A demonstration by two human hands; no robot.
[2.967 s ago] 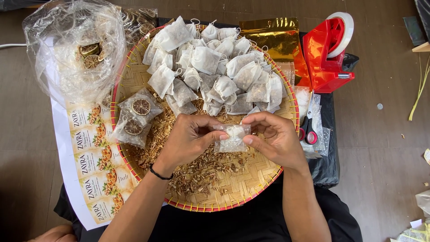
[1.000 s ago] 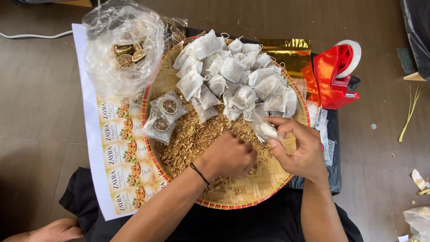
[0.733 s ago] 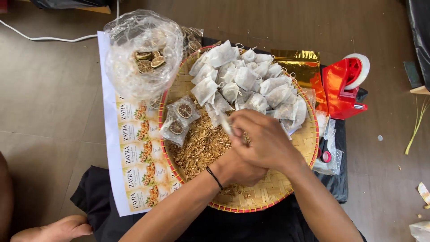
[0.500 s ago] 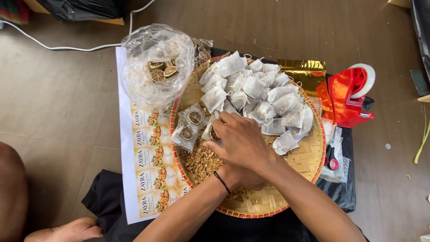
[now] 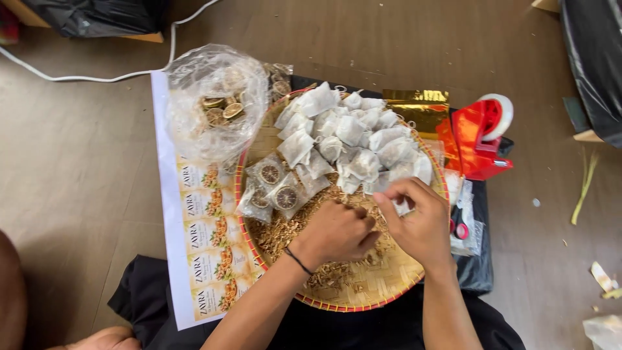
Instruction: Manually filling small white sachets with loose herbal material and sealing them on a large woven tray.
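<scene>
Woven round tray (image 5: 363, 295), crumbly dried herbs (image 5: 285, 230)

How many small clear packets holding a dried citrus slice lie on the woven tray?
3, clustered at the tray's left side: one upper, one lower left, one lower right nearest the left hand. Others may be hidden under the white sachets or hands.

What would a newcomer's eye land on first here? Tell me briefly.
The round woven bamboo tray with a red rim in the middle, heaped at its far side with small white filter pouches. Next, the left hand and right hand meeting over loose dried golden herb. Finally, the red tape dispenser at the right.
</scene>
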